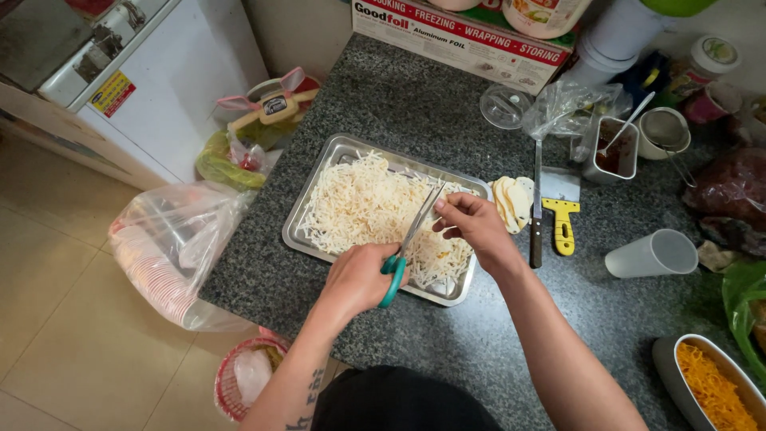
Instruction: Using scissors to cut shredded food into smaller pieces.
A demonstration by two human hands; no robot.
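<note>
Left hand (357, 281) grips teal-handled scissors (407, 243); right hand (472, 223) pinches a pale slice over the steel tray (319, 179) (fingertip-nick risk, blades close).

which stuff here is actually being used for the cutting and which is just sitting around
In use: scissors in left hand; right hand holding a pale slice; metal tray of pale shreds.
Lying about: knife, yellow scraper, plastic cup, foil box.
</note>
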